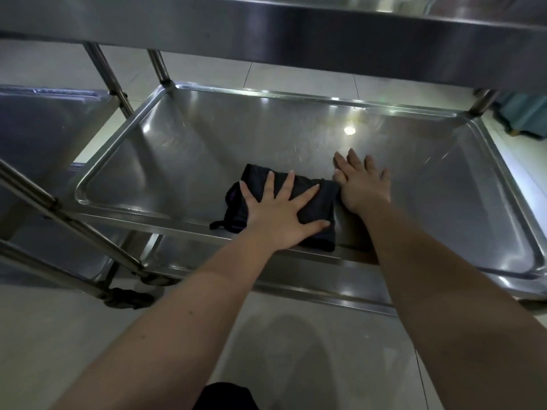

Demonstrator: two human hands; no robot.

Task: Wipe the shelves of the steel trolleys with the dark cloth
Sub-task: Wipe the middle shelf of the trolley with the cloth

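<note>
The left hand [276, 216] lies flat with fingers spread wide, pressing the dark cloth [310, 199] onto the shelf [183, 149] near its front edge. Just beside the cloth, the right hand [362, 184] rests flat on the bare steel, fingers straight.

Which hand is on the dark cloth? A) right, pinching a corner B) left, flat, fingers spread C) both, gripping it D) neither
B: the left hand lies flat with spread fingers on the dark cloth; the right hand rests flat on the shelf beside it.
</note>
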